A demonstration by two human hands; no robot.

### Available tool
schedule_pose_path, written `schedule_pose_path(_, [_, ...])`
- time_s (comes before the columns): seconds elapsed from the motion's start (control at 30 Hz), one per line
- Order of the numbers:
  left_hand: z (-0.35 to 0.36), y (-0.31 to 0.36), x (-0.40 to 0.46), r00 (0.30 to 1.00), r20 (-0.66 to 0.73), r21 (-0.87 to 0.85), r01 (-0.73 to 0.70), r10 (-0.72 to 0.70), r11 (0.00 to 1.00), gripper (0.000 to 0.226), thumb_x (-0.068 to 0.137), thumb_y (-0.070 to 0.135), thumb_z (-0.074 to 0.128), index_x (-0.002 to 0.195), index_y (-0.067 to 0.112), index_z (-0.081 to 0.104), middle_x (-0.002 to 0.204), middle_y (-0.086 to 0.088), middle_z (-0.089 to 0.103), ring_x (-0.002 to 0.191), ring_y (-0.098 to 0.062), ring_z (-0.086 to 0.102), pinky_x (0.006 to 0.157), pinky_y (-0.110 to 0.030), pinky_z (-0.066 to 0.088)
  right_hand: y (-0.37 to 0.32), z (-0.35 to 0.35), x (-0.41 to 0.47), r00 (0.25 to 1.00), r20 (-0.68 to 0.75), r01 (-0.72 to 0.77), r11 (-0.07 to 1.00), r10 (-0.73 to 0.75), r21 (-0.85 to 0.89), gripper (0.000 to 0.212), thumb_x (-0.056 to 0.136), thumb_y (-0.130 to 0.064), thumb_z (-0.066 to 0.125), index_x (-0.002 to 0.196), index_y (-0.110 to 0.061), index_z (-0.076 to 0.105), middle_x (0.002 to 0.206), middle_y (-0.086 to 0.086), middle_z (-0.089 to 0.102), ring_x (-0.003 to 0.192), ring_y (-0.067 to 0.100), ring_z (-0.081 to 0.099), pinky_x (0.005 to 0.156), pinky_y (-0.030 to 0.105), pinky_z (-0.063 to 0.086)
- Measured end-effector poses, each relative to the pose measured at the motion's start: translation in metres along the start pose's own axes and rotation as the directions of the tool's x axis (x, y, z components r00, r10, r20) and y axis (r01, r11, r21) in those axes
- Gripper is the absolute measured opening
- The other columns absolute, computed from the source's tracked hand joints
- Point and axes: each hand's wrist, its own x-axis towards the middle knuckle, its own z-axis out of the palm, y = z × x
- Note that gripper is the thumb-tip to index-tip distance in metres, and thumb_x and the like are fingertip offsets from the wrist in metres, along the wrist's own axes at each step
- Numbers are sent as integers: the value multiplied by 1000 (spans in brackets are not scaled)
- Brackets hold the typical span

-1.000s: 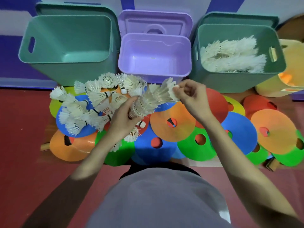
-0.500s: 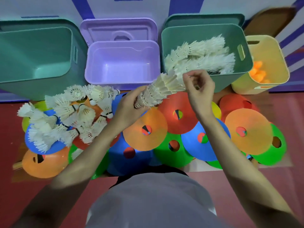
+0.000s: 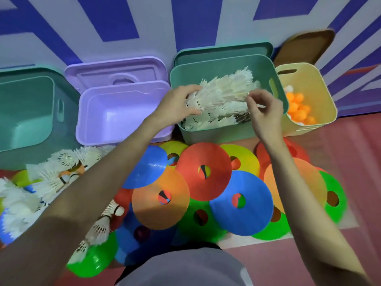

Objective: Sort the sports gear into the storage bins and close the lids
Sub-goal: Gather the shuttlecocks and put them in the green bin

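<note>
A nested stack of white shuttlecocks [image 3: 221, 93] lies across the top of the green bin [image 3: 216, 133], which holds several more shuttlecocks. My left hand [image 3: 177, 105] grips the stack's cork end over the bin's left side. My right hand [image 3: 265, 109] pinches its feathered end near the bin's right wall. More loose shuttlecocks [image 3: 59, 174] lie on the floor at the left. Coloured flat cones [image 3: 206, 174] are spread over the floor in front of the bins.
An empty purple bin [image 3: 123, 112] stands left of the green one, its lid [image 3: 115, 73] propped behind. Another green bin [image 3: 26, 112] is at the far left. A yellow bin [image 3: 309, 93] with orange balls [image 3: 298, 108] stands at the right. Lids lean against the wall.
Both hands have carried the shuttlecock stack up and to the right, from above the cones to over the green bin. The view has shifted right.
</note>
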Motion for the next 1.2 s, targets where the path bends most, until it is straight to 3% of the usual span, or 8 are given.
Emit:
schedule_pose_path(0.13, [24,1,31,992,126,91,20,-31,996,64,76,22,79,134,16,53,131,-2,59,118,-22,53,86,-18,33,27,-2,19,996,-5,-88,986,88,-139,10,87,-10,58,87,-11,68,79,0,64,75,12,57,71,27,46])
schedule_pose_path(0.23, [36,-4,44,968,222,169,81,-118,982,68,76,19,79,138,18,49,134,-5,55,115,-21,53,85,-20,35,38,2,23,985,74,-130,949,158,-287,13,87,-6,58,91,-1,69,84,11,68,76,17,56,65,22,36])
schedule_pose_path(0.4, [47,-19,50,913,358,259,103,-195,960,72,72,19,82,136,15,51,133,-9,55,117,-24,52,89,-24,40,49,11,21,981,141,-65,913,132,-403,35,83,-1,52,116,-8,56,68,12,62,70,32,58,65,39,45])
schedule_pose_path(0.57, [47,-22,55,871,442,279,94,-215,956,73,71,17,83,137,18,50,122,-9,56,107,-23,54,82,-24,40,56,15,25,961,220,-27,850,167,-526,32,79,-2,51,106,-10,65,74,15,66,81,37,60,73,44,49])
schedule_pose_path(0.7, [42,-20,55,896,406,269,73,-181,960,59,70,22,85,124,20,61,103,-4,56,89,-15,51,74,-23,36,57,18,27,957,210,-29,783,202,-621,24,74,-5,53,94,-7,67,83,15,69,87,41,59,77,45,49])
schedule_pose_path(0.87, [45,-16,51,905,399,277,39,-151,960,43,77,21,79,117,14,66,98,-5,63,89,-18,55,75,-26,41,51,23,28,953,178,-56,720,245,-692,16,76,-9,53,86,-4,65,83,18,67,86,42,57,76,47,48])
schedule_pose_path(1.07, [38,-15,42,921,355,190,95,-159,977,39,88,24,66,125,15,59,106,-6,70,85,-16,59,77,-23,41,41,26,20,955,129,-81,651,268,-755,33,86,-17,51,114,0,55,111,22,60,106,42,50,87,44,38])
schedule_pose_path(1.2, [25,-16,18,970,232,166,33,-71,986,32,89,20,65,119,11,63,112,-7,66,93,-19,62,83,-25,44,21,32,-2,985,113,-22,735,134,-678,35,88,-16,53,120,-4,54,118,20,53,113,39,45,93,44,33])
